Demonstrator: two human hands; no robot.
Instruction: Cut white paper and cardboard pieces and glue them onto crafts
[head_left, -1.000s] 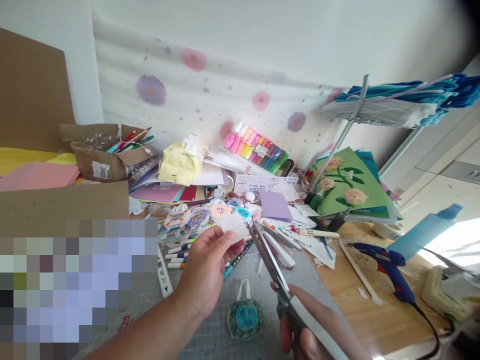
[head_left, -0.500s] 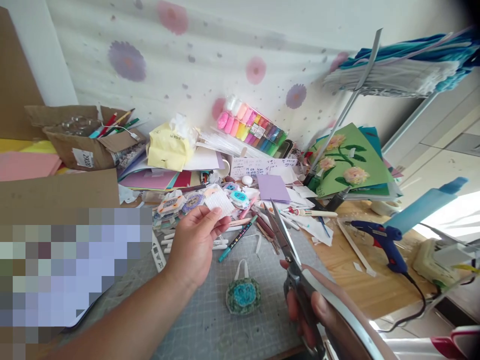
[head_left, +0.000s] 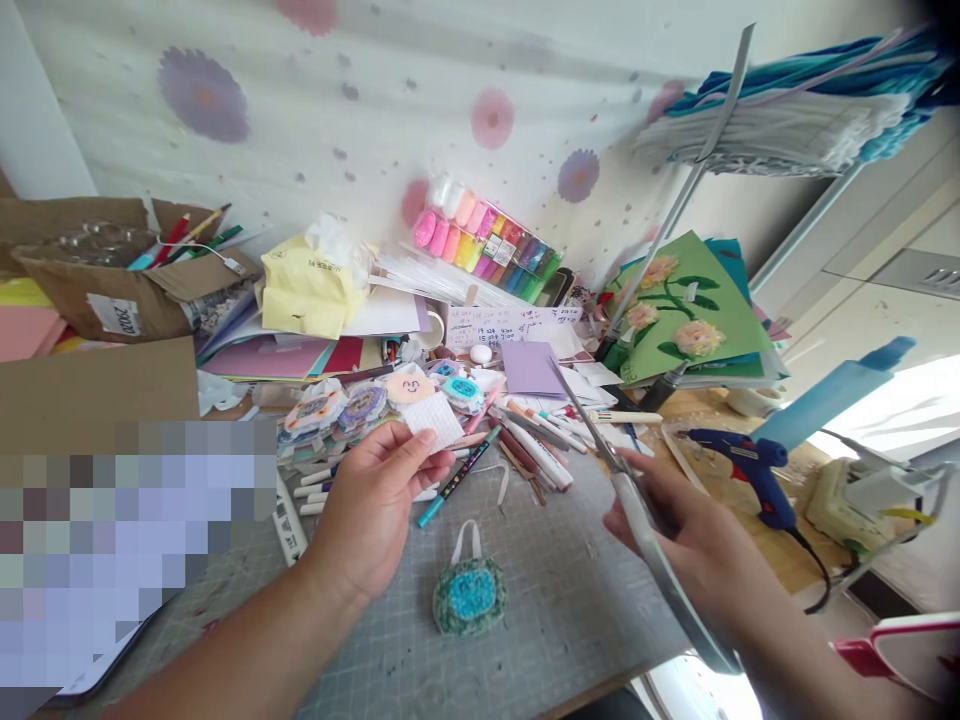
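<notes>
My left hand (head_left: 379, 500) pinches a small white square with a fine grid pattern (head_left: 435, 422) between thumb and fingers, above the mat. In my right hand (head_left: 690, 530) is a pair of scissors (head_left: 600, 440). Their blades point up and away, apart from the white square, and look nearly edge-on. Between my forearms, a green and blue oval ornament (head_left: 470, 597) with a white loop lies on the grey gridded cutting mat (head_left: 390, 650). Several similar decorated pieces (head_left: 364, 405) are heaped beyond my left hand.
Pens and markers (head_left: 536, 455) lie scattered behind the ornament. A blue glue gun (head_left: 750, 465) is at the right, near a light blue bottle (head_left: 832, 405). A cardboard box (head_left: 82, 300) and a blurred-out screen (head_left: 112, 570) are at the left. A clay set (head_left: 487, 245) leans at the back.
My right hand has moved right, and the scissor blades, spread before, now appear together or turned edge-on. My left hand still holds the white square. The view has shifted slightly.
</notes>
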